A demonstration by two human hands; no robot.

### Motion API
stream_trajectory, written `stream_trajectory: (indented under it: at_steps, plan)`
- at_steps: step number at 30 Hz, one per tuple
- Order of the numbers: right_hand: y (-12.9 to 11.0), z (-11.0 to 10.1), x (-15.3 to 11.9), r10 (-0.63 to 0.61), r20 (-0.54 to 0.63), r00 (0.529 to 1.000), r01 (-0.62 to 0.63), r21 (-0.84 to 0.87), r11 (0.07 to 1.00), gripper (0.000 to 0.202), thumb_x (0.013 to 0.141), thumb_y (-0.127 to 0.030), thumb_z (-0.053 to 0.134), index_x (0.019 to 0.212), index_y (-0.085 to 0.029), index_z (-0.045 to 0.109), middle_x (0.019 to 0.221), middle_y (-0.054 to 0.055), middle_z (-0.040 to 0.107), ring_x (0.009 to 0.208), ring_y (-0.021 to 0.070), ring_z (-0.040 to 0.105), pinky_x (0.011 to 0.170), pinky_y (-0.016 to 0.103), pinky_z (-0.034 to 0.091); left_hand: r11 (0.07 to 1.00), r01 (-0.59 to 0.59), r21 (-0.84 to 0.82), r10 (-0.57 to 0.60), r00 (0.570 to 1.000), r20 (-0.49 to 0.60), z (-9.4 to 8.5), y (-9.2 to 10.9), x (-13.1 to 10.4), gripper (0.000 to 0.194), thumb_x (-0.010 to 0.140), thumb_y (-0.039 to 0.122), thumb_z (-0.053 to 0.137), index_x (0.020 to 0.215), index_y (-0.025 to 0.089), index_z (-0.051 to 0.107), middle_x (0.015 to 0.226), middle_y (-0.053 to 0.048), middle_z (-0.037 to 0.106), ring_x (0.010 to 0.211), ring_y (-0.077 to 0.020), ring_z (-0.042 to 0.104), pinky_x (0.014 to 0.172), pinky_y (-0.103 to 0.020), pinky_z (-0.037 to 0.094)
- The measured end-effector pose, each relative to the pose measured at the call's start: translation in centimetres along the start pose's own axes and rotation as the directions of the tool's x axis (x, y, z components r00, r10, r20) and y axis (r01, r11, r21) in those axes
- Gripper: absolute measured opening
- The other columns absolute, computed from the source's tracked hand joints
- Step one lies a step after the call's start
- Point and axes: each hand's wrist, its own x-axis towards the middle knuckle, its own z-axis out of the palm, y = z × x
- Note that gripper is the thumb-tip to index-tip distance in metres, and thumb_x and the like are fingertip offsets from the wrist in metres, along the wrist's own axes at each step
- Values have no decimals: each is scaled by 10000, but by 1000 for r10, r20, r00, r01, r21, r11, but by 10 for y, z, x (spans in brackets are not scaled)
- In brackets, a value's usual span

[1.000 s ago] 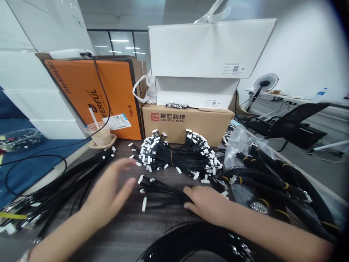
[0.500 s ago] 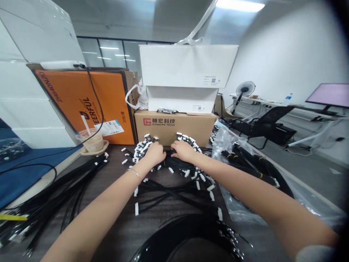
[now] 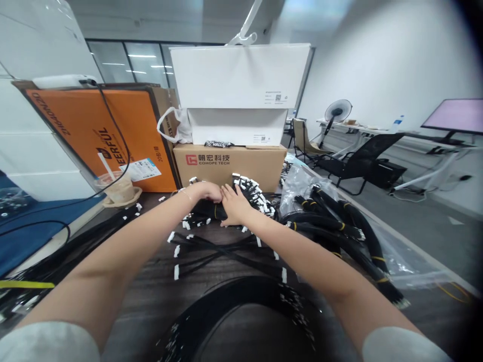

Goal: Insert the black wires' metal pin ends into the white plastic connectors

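Note:
Against the cardboard box lies a bundle of black cables with white connector ends (image 3: 256,193). My right hand (image 3: 234,205) rests on this bundle, fingers stretched out and slightly spread. Touching it from the left, my left hand (image 3: 210,192) is bent over the bundle with its fingers curled down; what they grip is hidden. Nearer to me, a few crossed black cables (image 3: 226,249) with white ends lie on the dark table. A thick curved bundle of black cables (image 3: 226,301) is closest to me.
A cardboard box (image 3: 241,168) carries white boxes (image 3: 241,75). At left are an orange box (image 3: 90,125), a drink cup (image 3: 119,190) and long black cables (image 3: 86,236). Tied cable bundles (image 3: 324,221) lie on clear plastic (image 3: 403,256) at right.
The view has shifted, so the boxes sit further left and higher. My hands have come together over the bundle, and my right hand's fingers have spread out.

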Motion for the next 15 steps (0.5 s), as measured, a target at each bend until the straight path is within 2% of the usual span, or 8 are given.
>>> stream_trajectory:
  at_steps: [3, 5, 11, 15]
  plan:
    - [-1, 6, 7, 7, 21, 1000, -8, 16, 1000, 410, 873, -360, 536, 1233, -168, 500, 1293, 102, 492, 1145, 245, 502, 947, 493, 416, 999, 44, -1, -44, 997, 71, -1, -6, -10, 327, 868, 300, 557, 1160, 154, 549, 1172, -96, 575, 960, -219, 598, 780, -409, 522]
    - [0, 9, 9, 14, 12, 1000, -15, 25, 1000, 401, 875, -360, 534, 1225, -165, 505, 1273, 100, 507, 1127, 238, 516, 935, 483, 428, 998, 67, 18, -68, 996, 64, 3, -7, -17, 325, 866, 305, 559, 1154, 153, 554, 1167, -92, 578, 958, -223, 599, 778, -407, 522]
    - [-3, 16, 3, 81, -29, 996, -80, 16, 997, 397, 878, -365, 529, 1219, -164, 507, 1244, 97, 525, 1107, 232, 528, 922, 475, 438, 987, 128, 101, -117, 987, -112, 25, 7, -23, 326, 875, 305, 546, 1168, 160, 541, 1178, -101, 569, 988, -225, 589, 817, -432, 508]
    - [-10, 20, -2, 119, -26, 993, -119, 34, 992, 387, 878, -367, 527, 1207, -163, 515, 1229, 93, 533, 1097, 228, 531, 917, 470, 440, 984, 132, 117, -114, 983, -147, 35, 21, -10, 344, 869, 303, 556, 1173, 143, 536, 1178, -113, 566, 989, -229, 590, 816, -430, 509]
